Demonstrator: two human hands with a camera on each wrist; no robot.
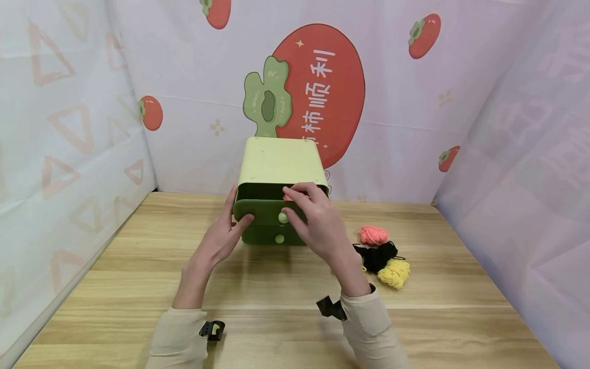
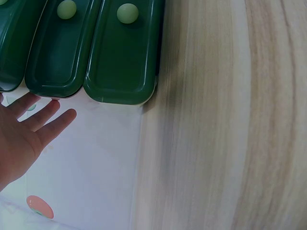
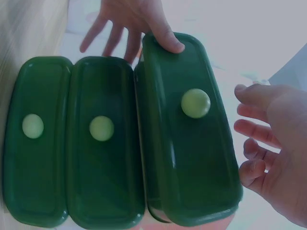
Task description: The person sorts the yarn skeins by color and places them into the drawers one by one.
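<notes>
On the table [image 1: 276, 292] stands a yellow-and-green cabinet [image 1: 283, 159], top drawer [image 1: 264, 211] pulled out. The left hand [image 1: 221, 236] spreads along its side, thumb on the drawer; the right hand [image 1: 320, 223] bends over pink yarn [image 1: 288, 198] inside, whether pinching it I cannot tell.

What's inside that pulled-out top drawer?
A bit of pink yarn shows in the opening of the top drawer, by the right hand. Anything deeper can't be seen: its green front and the hand cover it.
</notes>
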